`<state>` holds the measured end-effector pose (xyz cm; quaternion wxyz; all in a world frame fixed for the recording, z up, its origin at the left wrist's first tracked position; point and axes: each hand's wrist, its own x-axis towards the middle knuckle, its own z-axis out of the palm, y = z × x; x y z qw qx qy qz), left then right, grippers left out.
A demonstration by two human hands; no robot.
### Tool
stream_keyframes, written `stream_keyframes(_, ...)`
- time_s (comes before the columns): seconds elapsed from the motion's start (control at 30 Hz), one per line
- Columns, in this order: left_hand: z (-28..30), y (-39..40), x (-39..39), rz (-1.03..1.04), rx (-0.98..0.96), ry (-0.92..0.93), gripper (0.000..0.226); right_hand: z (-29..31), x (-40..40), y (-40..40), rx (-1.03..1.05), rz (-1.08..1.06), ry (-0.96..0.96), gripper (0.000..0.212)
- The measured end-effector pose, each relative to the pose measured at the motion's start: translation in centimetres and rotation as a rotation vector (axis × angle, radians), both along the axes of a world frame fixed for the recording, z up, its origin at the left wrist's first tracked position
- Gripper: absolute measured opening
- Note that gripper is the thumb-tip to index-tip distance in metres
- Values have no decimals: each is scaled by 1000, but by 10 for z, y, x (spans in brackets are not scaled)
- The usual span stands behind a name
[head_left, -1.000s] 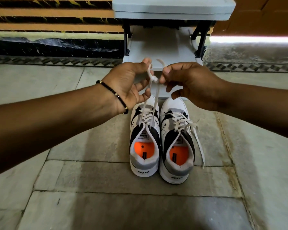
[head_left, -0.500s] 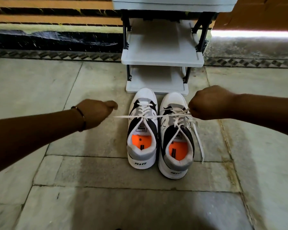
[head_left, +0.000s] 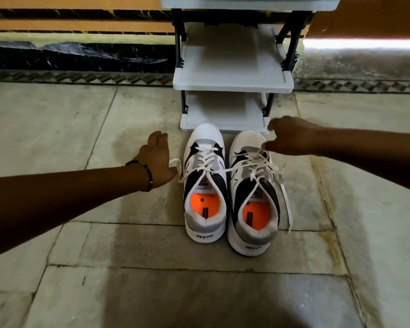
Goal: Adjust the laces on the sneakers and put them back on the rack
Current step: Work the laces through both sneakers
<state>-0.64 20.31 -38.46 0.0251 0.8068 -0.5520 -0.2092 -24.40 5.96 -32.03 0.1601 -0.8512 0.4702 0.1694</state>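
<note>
Sneakers (head_left: 230, 183) are seen unracked between the hands. Lace ends are pinched by left hand (head_left: 158, 157) and right hand (head_left: 291, 136). Tying is unfinished.

Two white, grey and black sneakers (head_left: 230, 185) (orange insoles) stand side by side on the floor, toes touching a grey rack (head_left: 232, 84), white laces (head_left: 225, 170) loose.

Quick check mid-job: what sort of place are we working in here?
Probably a home entryway or porch, though I can't be sure. A small tiered shoe rack stands against the wall, the floor is worn stone slabs, and a pair of sneakers sits on the floor in front of the rack.
</note>
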Motion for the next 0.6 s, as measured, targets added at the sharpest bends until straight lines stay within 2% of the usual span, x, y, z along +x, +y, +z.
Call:
stream_keyframes(0.07, 8, -2, -13, -21, 0, 68, 85, 0, 8, 10, -218, 150, -129, 47)
stream_keyframes(0.1, 12, -2, -19, -76, -1, 107, 76, 0, 14, 18, -213, 202, -223, 44)
stream_keyframes(0.17, 20, 1, -34, -162, -6, 168, 50, 0, 25, 36, -75, 256, -325, 37)
stream_keyframes(0.23, 25, 5, -44, -160, -40, 151, 36, -8, 33, 52, 60, 277, -313, 35)
stream_keyframes(0.3, 27, 6, -46, -137, -75, 129, 32, -14, 38, 64, 106, 286, -298, 33)
stream_keyframes(0.47, 27, 3, -40, -30, -92, 246, 20, -31, 42, 72, 20, 275, -352, 12)
stream_keyframes(0.6, 23, 2, -37, 25, -99, 315, 15, -35, 44, 72, 15, 238, -409, 6)
